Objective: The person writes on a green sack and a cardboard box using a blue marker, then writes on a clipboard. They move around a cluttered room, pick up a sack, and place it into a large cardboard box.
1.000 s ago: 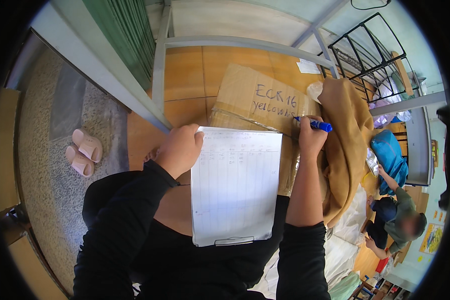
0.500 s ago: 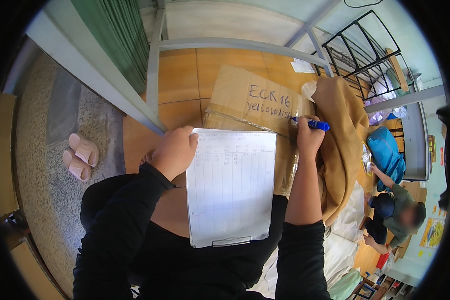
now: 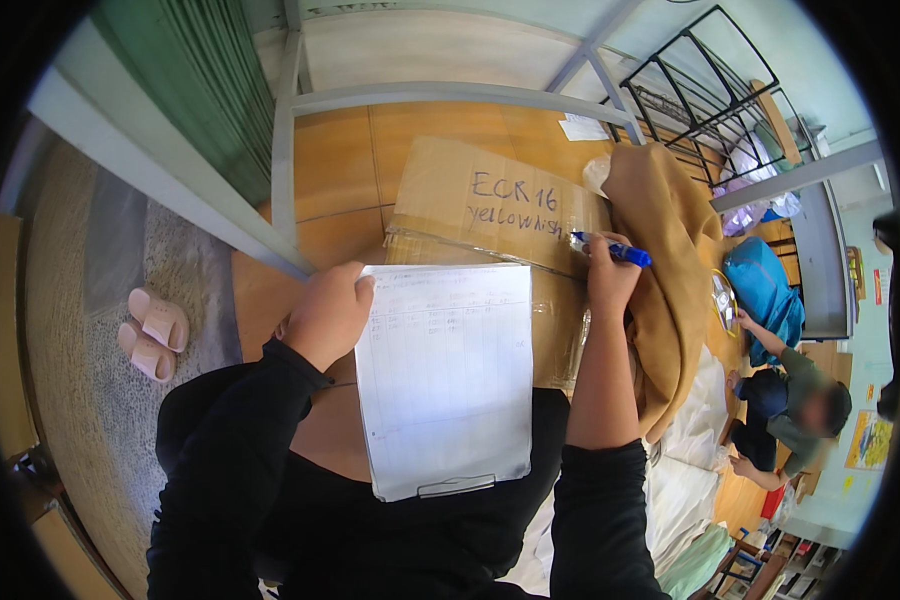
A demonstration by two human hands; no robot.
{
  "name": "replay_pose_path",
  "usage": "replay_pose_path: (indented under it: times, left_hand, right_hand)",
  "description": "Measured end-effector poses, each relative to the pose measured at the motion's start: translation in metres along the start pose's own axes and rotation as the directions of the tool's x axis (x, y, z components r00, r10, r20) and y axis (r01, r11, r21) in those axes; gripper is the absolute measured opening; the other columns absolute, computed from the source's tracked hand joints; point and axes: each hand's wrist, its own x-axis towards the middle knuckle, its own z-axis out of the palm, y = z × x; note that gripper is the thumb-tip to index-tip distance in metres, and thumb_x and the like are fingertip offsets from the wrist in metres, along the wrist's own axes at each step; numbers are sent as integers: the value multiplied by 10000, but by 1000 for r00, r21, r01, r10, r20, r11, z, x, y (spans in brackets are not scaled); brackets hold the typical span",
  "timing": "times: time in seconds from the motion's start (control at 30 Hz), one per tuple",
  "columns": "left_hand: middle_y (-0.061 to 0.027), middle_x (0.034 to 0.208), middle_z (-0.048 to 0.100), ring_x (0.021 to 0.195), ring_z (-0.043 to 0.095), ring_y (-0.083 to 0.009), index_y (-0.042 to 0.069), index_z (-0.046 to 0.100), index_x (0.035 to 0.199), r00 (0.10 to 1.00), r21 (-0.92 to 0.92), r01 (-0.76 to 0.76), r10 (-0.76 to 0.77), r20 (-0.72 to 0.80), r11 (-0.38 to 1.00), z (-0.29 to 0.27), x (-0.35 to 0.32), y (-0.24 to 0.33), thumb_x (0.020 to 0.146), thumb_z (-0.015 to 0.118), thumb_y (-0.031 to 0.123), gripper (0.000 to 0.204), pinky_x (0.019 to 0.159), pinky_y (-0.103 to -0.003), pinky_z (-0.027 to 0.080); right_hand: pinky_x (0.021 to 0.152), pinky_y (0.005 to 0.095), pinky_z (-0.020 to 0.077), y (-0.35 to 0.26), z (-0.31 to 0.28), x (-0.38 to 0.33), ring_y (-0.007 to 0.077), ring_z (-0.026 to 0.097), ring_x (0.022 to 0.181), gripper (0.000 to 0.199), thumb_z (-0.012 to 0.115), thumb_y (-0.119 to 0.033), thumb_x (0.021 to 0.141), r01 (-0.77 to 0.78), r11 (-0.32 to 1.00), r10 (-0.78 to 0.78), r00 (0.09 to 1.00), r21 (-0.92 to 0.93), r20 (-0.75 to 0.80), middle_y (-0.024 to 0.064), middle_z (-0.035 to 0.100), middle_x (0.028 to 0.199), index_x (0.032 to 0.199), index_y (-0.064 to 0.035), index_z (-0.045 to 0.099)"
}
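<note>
Marker (image 3: 631,255) in our right hand (image 3: 610,278), we letter the upper face of a cardboard carton (image 3: 432,190) that sits on an orange-tiled floor (image 3: 335,150). Our thumb and fingers curl snugly around the blue barrel, its tip at the end of the second of two handwritten lines; whether it touches the board we cannot tell from this angle. Our left hand (image 3: 330,312) pinches the upper left corner of a ruled sheet (image 3: 448,390) on a clipboard (image 3: 458,488), thumb on top, the other fingertips hidden. The clipboard lies over our black-clad lap (image 3: 390,550), clip end nearest our body, its far right corner overlapping the view of the carton. The sheet bears rows of faint handwriting.

Labelling looks to be the step in hand, and we judge it close to complete. The next move calls for a steady wrist: either one last stroke or a clean lift of the tip, with no drag across the letters, while the left hand keeps the clipboard off the writing. Brown cloth (image 3: 660,225) bunches against the carton's right side. Pink slides (image 3: 155,330) stand well apart at left; at far right, a co-worker (image 3: 795,400) reaches an arm out near a teal bag (image 3: 765,285).
</note>
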Motion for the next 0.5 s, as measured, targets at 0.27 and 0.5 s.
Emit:
replay_pose_path:
  times: [0.27,0.5]
  left_hand:
    - [-277,854,622,809,600,-438,-67,590,942,997,34,-65,66,-44,997,2,1,-2,957,521,170,247,699,-447,465]
    - [-285,822,622,782,612,-447,-72,593,925,997,81,-45,50,-56,996,2,1,0,947,532,185,265,670,-460,464]
  right_hand:
    - [719,304,506,-3,-4,5,164,627,702,221,678,-165,776,-2,996,-3,998,-86,-60,102,676,739,865,37,688]
    - [693,321,508,-9,-10,9,192,636,674,240,668,-187,741,-91,976,79,995,-200,-68,113,676,710,817,40,685]
